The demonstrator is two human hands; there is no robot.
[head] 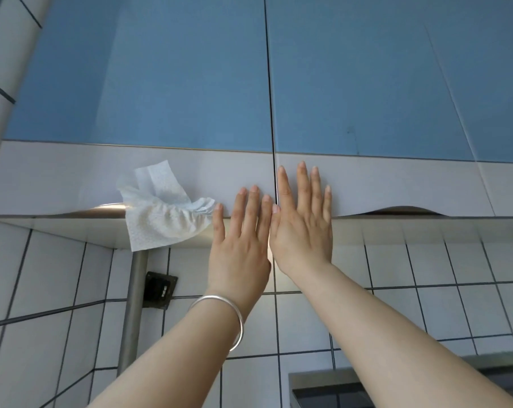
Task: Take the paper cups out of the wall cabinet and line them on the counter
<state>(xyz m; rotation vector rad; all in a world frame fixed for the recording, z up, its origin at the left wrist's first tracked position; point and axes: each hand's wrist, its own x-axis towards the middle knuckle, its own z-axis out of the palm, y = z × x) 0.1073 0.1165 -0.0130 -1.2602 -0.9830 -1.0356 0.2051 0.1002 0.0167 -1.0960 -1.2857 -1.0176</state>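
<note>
**Both doors shut, cups out of sight**

To open well: hook fingertips under the curved pull notch at each door's lower edge and draw outward and apart, rather than pushing on the flat faces; watch the paper towel (pixel 161 207) wedged at the left door (pixel 137 83) so it does not drop. Left hand (pixel 240 234): released, fingers straight and together, lying against the grey lower band just left of the centre seam, holding nothing; silver bangle (pixel 220 316) on the wrist. Right hand (pixel 303 222): likewise flat and empty, on the right door (pixel 396 83), touching its neighbour. Paper cups: not visible, presumably behind the closed wall cabinet (pixel 367 184) doors. No bench in view.
</note>
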